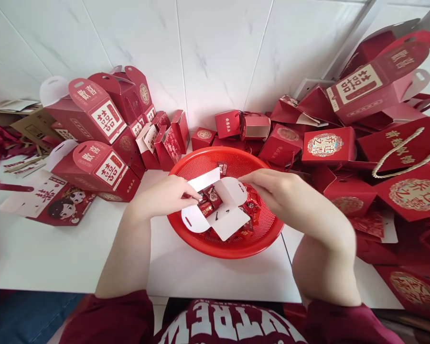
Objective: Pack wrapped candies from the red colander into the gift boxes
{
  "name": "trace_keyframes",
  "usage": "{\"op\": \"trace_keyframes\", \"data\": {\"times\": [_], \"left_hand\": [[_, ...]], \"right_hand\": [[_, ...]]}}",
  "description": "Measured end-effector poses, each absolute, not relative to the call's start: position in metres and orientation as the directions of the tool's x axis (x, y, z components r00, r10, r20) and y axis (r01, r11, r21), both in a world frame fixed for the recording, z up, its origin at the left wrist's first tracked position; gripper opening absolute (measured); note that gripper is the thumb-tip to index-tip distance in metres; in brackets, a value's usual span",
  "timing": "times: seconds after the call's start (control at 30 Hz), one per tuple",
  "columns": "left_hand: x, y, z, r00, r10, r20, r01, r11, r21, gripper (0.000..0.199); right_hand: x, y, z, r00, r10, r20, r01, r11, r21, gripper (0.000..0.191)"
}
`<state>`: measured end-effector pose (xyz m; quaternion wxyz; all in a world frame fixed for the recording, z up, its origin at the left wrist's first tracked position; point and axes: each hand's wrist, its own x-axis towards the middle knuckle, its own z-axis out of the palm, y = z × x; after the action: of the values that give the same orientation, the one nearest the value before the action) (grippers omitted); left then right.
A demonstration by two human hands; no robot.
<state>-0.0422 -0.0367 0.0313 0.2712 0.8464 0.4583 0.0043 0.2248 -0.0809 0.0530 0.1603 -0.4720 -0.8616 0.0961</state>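
Note:
An open gift box (230, 219), white inside, sits in the red plastic basket (225, 252) in front of me. Its flaps are spread, and several red-wrapped candies (208, 205) lie inside it. My left hand (169, 195) is closed at the box's left side, thumb and fingers by the rounded flap (194, 220), fingertips just over the opening. On the other side, my right hand (274, 187) holds the right rounded flap (235, 191) by its outer edge, with fingers reaching forward. More wrapped candies (251, 203) lie in the basket around the box, partly hidden by it.
Red gift boxes (105, 165) with handles stand at the left by a flatter printed box (69, 203). Small red boxes (227, 124) line the tiled wall. A large pile of red boxes and bags (329, 143) fills the right side of the white table (215, 282).

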Motion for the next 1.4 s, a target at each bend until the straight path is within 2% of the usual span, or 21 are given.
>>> {"op": "trace_keyframes", "data": {"times": [0.1, 0.23, 0.37, 0.47, 0.6, 0.73, 0.83, 0.9, 1.0, 1.1, 1.17, 1.3, 1.4], "left_hand": [[-0.041, -0.034, 0.032, 0.555, 0.807, -0.202, 0.779, -0.419, 0.467, 0.028], [-0.042, -0.034, 0.035, 0.500, 0.850, -0.164, 0.794, -0.375, 0.480, 0.030], [-0.044, -0.037, 0.038, 0.545, 0.829, -0.128, 0.712, -0.377, 0.593, 0.031], [-0.039, -0.038, 0.035, 0.551, 0.833, -0.051, 0.630, -0.376, 0.679, 0.031], [-0.023, -0.034, 0.022, 0.552, 0.834, 0.016, 0.575, -0.394, 0.717, 0.030], [-0.011, -0.026, 0.011, 0.656, 0.753, -0.056, 0.554, -0.429, 0.714, 0.035], [-0.017, -0.024, 0.014, 0.670, 0.742, -0.026, 0.555, -0.478, 0.680, 0.039], [-0.026, -0.025, 0.019, 0.630, 0.776, -0.013, 0.594, -0.471, 0.653, 0.041], [-0.038, -0.028, 0.026, 0.490, 0.871, -0.011, 0.672, -0.370, 0.642, 0.046], [-0.042, -0.030, 0.027, 0.382, 0.924, -0.006, 0.694, -0.282, 0.662, 0.056], [-0.041, -0.028, 0.026, 0.398, 0.917, -0.033, 0.705, -0.283, 0.650, 0.054], [-0.038, -0.023, 0.022, 0.521, 0.850, -0.086, 0.715, -0.379, 0.588, 0.038], [-0.038, -0.019, 0.017, 0.533, 0.840, -0.100, 0.724, -0.391, 0.569, 0.037]], "right_hand": [[0.247, -0.103, 0.054, -0.439, 0.860, 0.262, 0.744, 0.511, -0.431, 0.032], [0.264, -0.118, 0.048, -0.399, 0.884, 0.242, 0.781, 0.466, -0.415, 0.031], [0.272, -0.122, 0.035, -0.449, 0.885, 0.125, 0.819, 0.463, -0.340, 0.029], [0.273, -0.118, 0.027, -0.502, 0.865, -0.003, 0.813, 0.471, -0.341, 0.020], [0.266, -0.109, 0.020, -0.497, 0.866, -0.053, 0.825, 0.453, -0.338, 0.011], [0.260, -0.100, 0.014, -0.472, 0.878, -0.084, 0.834, 0.414, -0.364, 0.025], [0.259, -0.095, 0.013, -0.495, 0.865, -0.085, 0.816, 0.429, -0.387, 0.037], [0.259, -0.094, 0.013, -0.516, 0.851, -0.094, 0.803, 0.443, -0.399, 0.048], [0.254, -0.093, 0.013, -0.536, 0.838, -0.102, 0.787, 0.452, -0.419, 0.067], [0.246, -0.092, 0.014, -0.551, 0.834, -0.040, 0.749, 0.472, -0.464, 0.080], [0.240, -0.091, 0.014, -0.561, 0.828, -0.008, 0.731, 0.491, -0.474, 0.073], [0.230, -0.086, 0.013, -0.524, 0.851, -0.041, 0.792, 0.469, -0.390, 0.036], [0.222, -0.081, 0.008, -0.466, 0.885, -0.016, 0.836, 0.435, -0.334, 0.027]]}}
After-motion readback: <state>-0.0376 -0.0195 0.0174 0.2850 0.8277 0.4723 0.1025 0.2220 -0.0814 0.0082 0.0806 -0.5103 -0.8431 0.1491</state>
